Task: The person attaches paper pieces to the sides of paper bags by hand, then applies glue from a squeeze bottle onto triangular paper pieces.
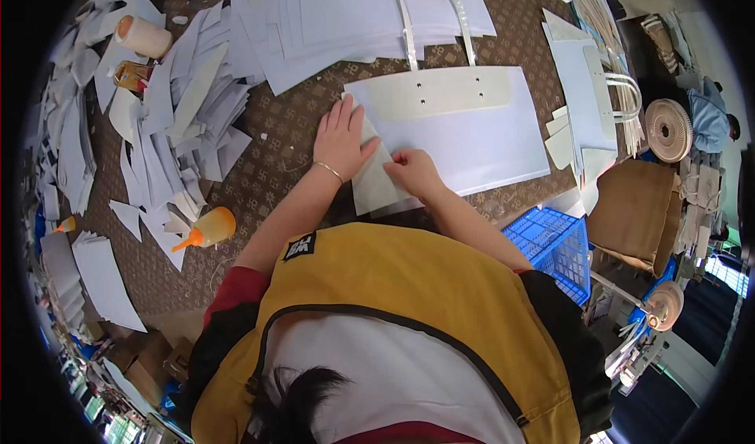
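Note:
A flat white bag panel (480,141) lies on the patterned table, with a cream strip (456,90) along its top and a clear looped handle (405,19) fixed there by small dark studs. On the panel's left side is a cream triangular piece (376,183). My left hand (342,139) lies flat over the upper left edge of that piece, fingers stretched out. At the piece's right edge, my right hand (413,173) has its fingers curled and pressed together; what they pinch is too small to make out.
Stacked white sheets (314,19) lie beyond the panel, and cut pieces (173,121) are heaped left. A yellow glue bottle (212,228) lies nearer me. Another handled panel (578,90) is at right, above a blue crate (550,247). A person (708,121) is at far right.

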Tool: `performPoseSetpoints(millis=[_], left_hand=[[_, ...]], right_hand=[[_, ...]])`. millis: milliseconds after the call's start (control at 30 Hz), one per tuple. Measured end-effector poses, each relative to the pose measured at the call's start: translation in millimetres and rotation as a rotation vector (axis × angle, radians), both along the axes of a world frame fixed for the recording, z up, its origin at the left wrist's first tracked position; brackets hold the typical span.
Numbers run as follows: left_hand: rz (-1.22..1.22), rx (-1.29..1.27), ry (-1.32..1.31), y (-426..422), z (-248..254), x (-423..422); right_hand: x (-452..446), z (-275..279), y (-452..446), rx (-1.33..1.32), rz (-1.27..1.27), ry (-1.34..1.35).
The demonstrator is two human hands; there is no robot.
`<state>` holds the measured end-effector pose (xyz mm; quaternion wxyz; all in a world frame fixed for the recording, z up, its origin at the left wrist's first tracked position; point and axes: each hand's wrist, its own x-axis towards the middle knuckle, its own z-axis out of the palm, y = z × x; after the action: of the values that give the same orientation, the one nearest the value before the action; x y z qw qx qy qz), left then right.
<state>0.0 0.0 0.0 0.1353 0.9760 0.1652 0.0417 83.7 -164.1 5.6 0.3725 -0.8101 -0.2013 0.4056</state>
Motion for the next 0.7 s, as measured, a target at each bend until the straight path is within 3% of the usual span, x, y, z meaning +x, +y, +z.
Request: performPoseSetpoints(millis=[267, 700], left_hand=[[0.041, 0.042, 0.029, -7, 8, 10], [0.082, 0.113, 0.025, -13, 0, 10]], right_hand=[[0, 13, 0, -0.059, 0.077, -0.114], [-24, 28, -22, -0.218, 0.459, -0.603]])
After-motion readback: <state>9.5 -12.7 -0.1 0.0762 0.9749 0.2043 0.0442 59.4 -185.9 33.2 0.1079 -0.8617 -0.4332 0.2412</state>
